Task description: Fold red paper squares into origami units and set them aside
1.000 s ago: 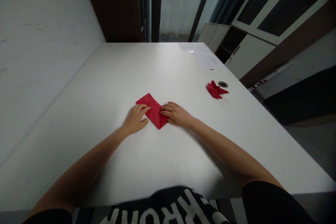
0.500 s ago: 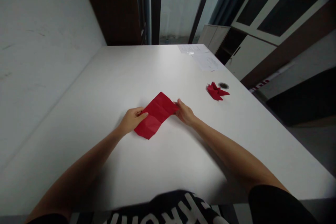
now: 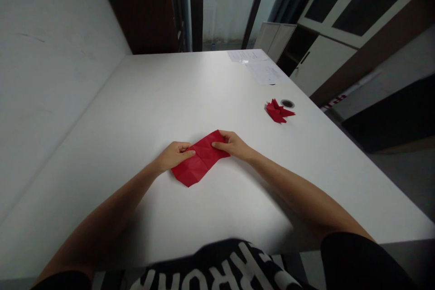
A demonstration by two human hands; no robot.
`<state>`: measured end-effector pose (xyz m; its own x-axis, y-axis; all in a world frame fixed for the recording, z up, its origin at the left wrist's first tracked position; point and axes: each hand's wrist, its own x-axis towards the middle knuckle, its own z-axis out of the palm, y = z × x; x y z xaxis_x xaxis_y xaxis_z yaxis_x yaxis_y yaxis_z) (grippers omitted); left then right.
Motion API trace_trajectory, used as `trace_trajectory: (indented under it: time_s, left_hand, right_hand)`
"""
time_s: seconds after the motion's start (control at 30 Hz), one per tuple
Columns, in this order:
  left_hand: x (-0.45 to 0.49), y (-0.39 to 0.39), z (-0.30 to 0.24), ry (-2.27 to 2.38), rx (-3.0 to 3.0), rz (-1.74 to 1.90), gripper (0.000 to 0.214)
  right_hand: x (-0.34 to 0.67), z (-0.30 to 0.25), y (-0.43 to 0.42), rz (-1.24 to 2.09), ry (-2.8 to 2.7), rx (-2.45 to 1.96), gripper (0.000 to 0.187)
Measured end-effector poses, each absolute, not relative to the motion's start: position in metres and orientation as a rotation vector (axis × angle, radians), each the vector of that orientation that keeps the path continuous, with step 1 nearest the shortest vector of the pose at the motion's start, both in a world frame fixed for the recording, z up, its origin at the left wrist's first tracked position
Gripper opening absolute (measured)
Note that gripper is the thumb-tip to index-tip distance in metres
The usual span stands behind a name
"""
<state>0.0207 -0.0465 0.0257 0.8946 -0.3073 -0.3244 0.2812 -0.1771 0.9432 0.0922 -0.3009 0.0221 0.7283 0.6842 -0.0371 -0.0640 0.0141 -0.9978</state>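
A creased sheet of red paper (image 3: pixel 203 156) is stretched between my two hands, just over the white table. My left hand (image 3: pixel 174 156) pinches its upper left edge, thumb on top and fingers behind. At the other end, my right hand (image 3: pixel 234 144) grips the upper right part with the thumb across the front and the fingers behind the paper. Fold lines run over the sheet, and its lower edge is bent. Farther right lies a folded red paper piece (image 3: pixel 277 111) with several pointed tips, touched by neither hand.
The white table (image 3: pixel 163 90) runs from my body to the far window. Printed sheets (image 3: pixel 263 71) lie at its far right corner. A round cable hole (image 3: pixel 287 103) sits beside the folded piece. A wall (image 3: pixel 61 54) borders the left side, and cabinets (image 3: pixel 326 65) stand on the right.
My right hand has moved from the paper's right corner onto its upper edge, thumb now in front. The paper's top edge has tilted, and the sheet looks flatter. The view has shifted slightly.
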Motion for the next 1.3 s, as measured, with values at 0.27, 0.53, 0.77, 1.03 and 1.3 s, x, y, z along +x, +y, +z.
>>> trace_trajectory:
  time_s: [0.27, 0.53, 0.77, 1.03, 1.3]
  left_hand:
    - [0.024, -0.046, 0.021, -0.014, 1.886, -0.381, 0.032]
    - [0.027, -0.041, 0.017, -0.019, 1.823, -0.452, 0.034]
    - [0.03, -0.034, 0.026, -0.159, 2.545, 0.226, 0.024]
    - [0.009, -0.067, 0.013, -0.41, 2.761, 0.353, 0.039]
    - [0.01, -0.066, 0.002, -0.495, 2.722, 0.21, 0.044]
  right_hand:
    - [0.084, 0.025, -0.292, 0.011, -0.798, -2.066, 0.017]
    - [0.086, 0.013, -0.291, 0.235, -0.669, -1.976, 0.022]
    - [0.092, 0.007, -0.296, 0.251, -0.54, -1.927, 0.02]
    - [0.088, -0.006, -0.283, 0.331, -0.388, -1.659, 0.024]
    - [0.093, 0.0, -0.294, 0.281, -0.777, -1.813, 0.011]
